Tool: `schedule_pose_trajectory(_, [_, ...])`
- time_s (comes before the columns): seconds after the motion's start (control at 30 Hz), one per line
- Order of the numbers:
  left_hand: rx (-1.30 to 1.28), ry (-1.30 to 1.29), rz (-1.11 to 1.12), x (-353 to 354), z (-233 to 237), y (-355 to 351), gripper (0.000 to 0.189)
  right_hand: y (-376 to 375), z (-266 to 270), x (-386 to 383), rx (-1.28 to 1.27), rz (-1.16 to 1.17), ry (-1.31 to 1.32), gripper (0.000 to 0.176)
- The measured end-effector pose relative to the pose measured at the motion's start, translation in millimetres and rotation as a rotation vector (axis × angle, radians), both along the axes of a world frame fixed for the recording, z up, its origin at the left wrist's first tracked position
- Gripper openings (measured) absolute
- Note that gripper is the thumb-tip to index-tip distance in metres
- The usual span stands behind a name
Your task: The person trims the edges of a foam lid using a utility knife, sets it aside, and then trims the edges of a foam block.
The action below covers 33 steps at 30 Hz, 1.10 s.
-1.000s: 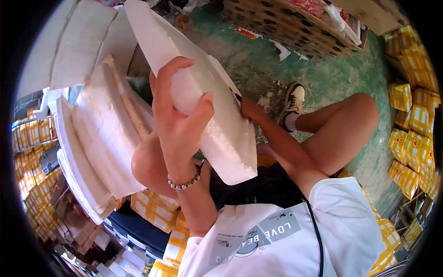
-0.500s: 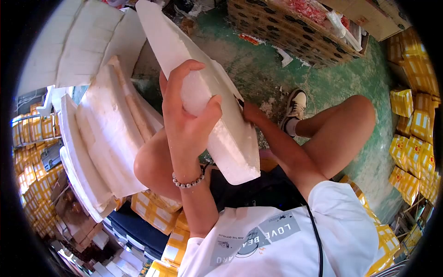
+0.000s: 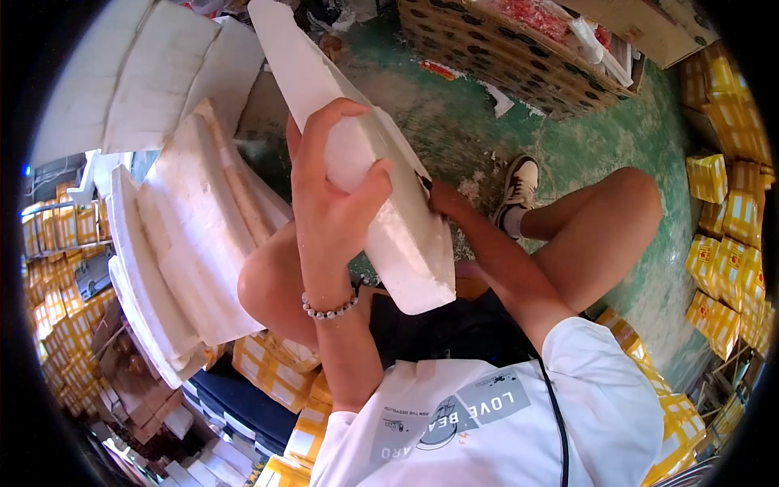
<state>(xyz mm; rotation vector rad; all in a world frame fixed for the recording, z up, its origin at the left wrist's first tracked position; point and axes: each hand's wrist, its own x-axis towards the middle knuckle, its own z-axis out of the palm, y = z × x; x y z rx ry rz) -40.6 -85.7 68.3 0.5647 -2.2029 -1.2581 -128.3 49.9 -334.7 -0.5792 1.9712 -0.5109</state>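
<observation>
A long white foam board (image 3: 410, 252) stands tilted in front of my body, one end over my lap and the other reaching up and away. My left hand (image 3: 324, 203) is wrapped round its near edge, thumb and fingers gripping the foam. On the board's far right side, my right hand (image 3: 442, 197) is closed on a small dark object (image 3: 425, 182) right at the foam edge. The board hides most of that object, so I cannot tell what it is. White foam bits (image 3: 475, 191) lie on the floor beyond the right hand.
More foam slabs (image 3: 191, 219) lean by my left knee, with large white panels (image 3: 154, 73) behind. A patterned cardboard box (image 3: 503, 61) stands ahead. Yellow-taped parcels (image 3: 726, 264) are stacked at right and left. My shoe (image 3: 519, 183) rests on the green floor (image 3: 600, 154).
My left hand and the board have shifted slightly to the right, and the board's near end sits a little higher in view. My right hand stays almost in place at the edge.
</observation>
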Motion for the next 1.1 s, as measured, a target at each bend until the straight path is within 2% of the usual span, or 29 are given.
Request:
schedule_pose_trajectory(0.07, [-0.022, 0.008, -0.011, 0.1, -0.4, -2.3, 0.053, 2.6, -2.8, -2.9, -0.036, 0.034, 0.060, 0.028])
schedule_pose_trajectory(0.13, [-0.032, 0.008, -0.018, 1.6, -1.2, -1.2, 0.052, 8.5, 20.3, -6.7, 0.085, 0.118, -0.023, 0.026])
schedule_pose_trajectory(0.23, [0.073, -0.021, 0.007, -2.3, 1.1, 3.3, 0.052, 4.9, 27.7, -9.6, 0.152, 0.083, -0.077, 0.025])
schedule_pose_trajectory(0.27, [0.045, -0.005, -0.009, -3.7, 0.7, 3.8, 0.051, 1.9, 19.8, -8.2, 0.151, 0.082, -0.076, 0.025])
schedule_pose_trajectory(0.33, [0.016, 0.010, -0.024, -4.4, -0.2, 2.6, 0.051, -2.9, -5.3, -1.7, 0.092, 0.171, 0.089, 0.027])
schedule_pose_trajectory(0.43, [-0.065, 0.015, -0.031, -2.5, -1.3, 1.5, 0.051, -8.7, 18.2, 4.9, 0.124, 0.069, 0.054, 0.027])
schedule_pose_trajectory(0.53, [-0.016, 0.006, -0.012, -0.7, 0.6, -1.9, 0.053, -0.5, 8.5, -3.9, 0.172, 0.040, -0.064, 0.027])
schedule_pose_trajectory(0.63, [-0.051, -0.016, -0.032, 4.7, -0.9, -5.7, 0.054, 15.3, 35.4, -5.3, 0.126, 0.143, 0.023, 0.028])
schedule_pose_trajectory(0.77, [-0.008, 0.005, -0.057, 5.8, -0.9, -5.3, 0.053, 15.7, 6.0, -2.4, 0.156, 0.147, 0.006, 0.023])
schedule_pose_trajectory(0.83, [0.016, 0.013, -0.060, 4.9, -0.2, -4.5, 0.053, 8.7, 2.7, 3.1, 0.097, 0.214, 0.074, 0.035])
schedule_pose_trajectory(0.87, [0.006, 0.015, -0.062, 4.0, -0.5, -5.0, 0.053, 8.9, 4.7, 3.9, 0.096, 0.212, 0.074, 0.035])
schedule_pose_trajectory(0.93, [-0.003, 0.016, -0.065, 3.7, -0.3, -4.1, 0.053, 10.8, 8.9, 5.0, 0.132, 0.071, 0.074, 0.030])
schedule_pose_trajectory(1.03, [0.048, -0.020, -0.052, 3.4, 0.4, -4.9, 0.053, 33.3, -78.5, 3.1, 0.033, 0.175, 0.180, 0.026])
schedule_pose_trajectory(1.1, [0.069, -0.023, -0.045, 4.8, 1.2, -3.1, 0.053, 33.1, -56.5, 0.8, 0.067, 0.213, 0.145, 0.026])
